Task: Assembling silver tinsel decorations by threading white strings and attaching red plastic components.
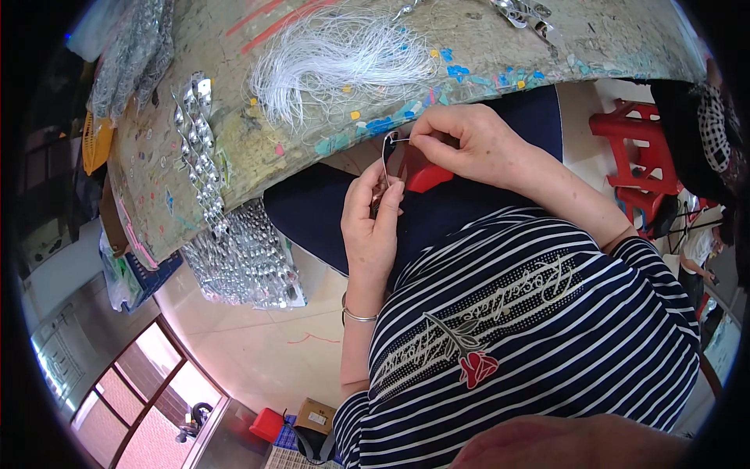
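Note:
In front of my lap, at the table's near edge, my left hand [369, 227] is closed on a narrow shiny strip [386, 158] that stands up from its fingers. Part of the strip is hidden in the palm. To its right, my right hand [473, 147] pinches a short piece of white thread [402, 140], which runs to the strip's top end. Whether the thread passes through a hole there is too small to tell. A loose bundle of white threads [336, 66] lies on the table beyond both hands. Twisted silver strips [198, 148] lie at the table's left side.
The worn table [234, 156] has a curved, paint-spotted near edge. Many silver spirals in clear wrapping [242, 262] sit below its left end. Clear plastic bags [141, 62] hang at the far left. More silver pieces [527, 16] lie at the back. Red stools [637, 148] stand right.

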